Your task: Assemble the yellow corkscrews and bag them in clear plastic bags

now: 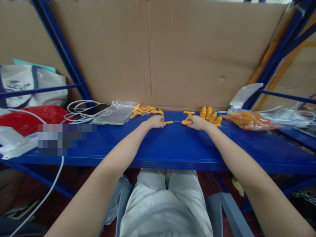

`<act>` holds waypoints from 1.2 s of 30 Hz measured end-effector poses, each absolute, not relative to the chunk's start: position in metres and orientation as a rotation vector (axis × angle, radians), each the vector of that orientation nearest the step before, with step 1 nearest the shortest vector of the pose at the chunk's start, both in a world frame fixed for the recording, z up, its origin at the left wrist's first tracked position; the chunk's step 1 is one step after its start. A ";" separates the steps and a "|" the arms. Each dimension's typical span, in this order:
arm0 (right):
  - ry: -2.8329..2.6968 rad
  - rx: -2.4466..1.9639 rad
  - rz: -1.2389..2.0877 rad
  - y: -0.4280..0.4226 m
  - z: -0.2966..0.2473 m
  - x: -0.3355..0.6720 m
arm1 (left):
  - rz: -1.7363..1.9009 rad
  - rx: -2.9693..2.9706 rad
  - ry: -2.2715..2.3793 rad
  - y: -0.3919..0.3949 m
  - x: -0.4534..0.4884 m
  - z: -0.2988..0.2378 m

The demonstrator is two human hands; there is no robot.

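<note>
My left hand is closed on the orange handle of a corkscrew. Its metal spiral points right, toward my right hand. Between the fingers of my right hand is an orange plastic cap, a short gap away from the spiral's tip. Several orange T-handled corkscrews lie in a pile behind my left hand, some with bare spirals showing. Just beyond my right hand rests an orange T-shaped handle. Several orange caps stand or lean to its right.
A blue shelf table runs under both hands, with cardboard behind it. To the left are a phone, white cables, a clear plastic bag and a red bag. A bag of orange parts lies to the right.
</note>
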State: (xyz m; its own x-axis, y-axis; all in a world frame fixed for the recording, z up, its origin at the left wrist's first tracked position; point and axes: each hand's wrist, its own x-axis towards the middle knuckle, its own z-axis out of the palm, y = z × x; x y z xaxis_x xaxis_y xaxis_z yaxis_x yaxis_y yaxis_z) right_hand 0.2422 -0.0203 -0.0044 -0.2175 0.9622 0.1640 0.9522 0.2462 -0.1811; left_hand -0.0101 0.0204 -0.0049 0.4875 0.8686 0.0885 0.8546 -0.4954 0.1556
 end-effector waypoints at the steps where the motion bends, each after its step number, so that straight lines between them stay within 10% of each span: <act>1: -2.283 -1.760 0.084 -0.019 -0.005 0.242 | 0.236 2.628 1.528 0.021 -0.010 -0.005; 36: -2.365 -1.527 -0.133 0.003 -0.019 0.267 | 0.441 2.700 1.329 0.032 -0.010 -0.018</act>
